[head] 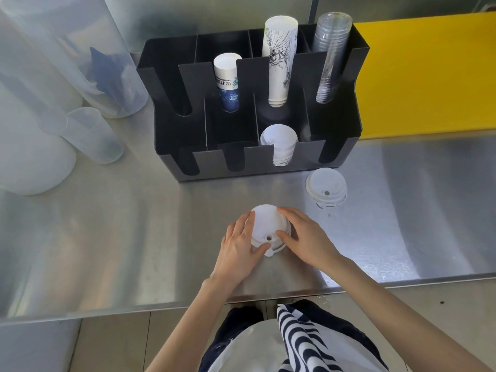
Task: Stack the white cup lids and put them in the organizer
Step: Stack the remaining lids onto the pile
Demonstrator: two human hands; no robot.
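A small stack of white cup lids [268,225] rests on the steel counter near its front edge. My left hand [240,245] grips its left side and my right hand [306,237] grips its right side, thumbs on the lid's top. Another white lid stack [326,190] lies alone on the counter to the right, just in front of the black organizer [335,122]. A stack of white lids [280,143] stands in the organizer's front row, third slot from the left.
The organizer's back row holds two paper cup stacks [226,81] [279,63] and a clear cup stack [330,57]. Translucent plastic jugs [94,135] stand at the left. A yellow board [429,76] lies at the right. The counter's front edge [161,307] runs below my hands.
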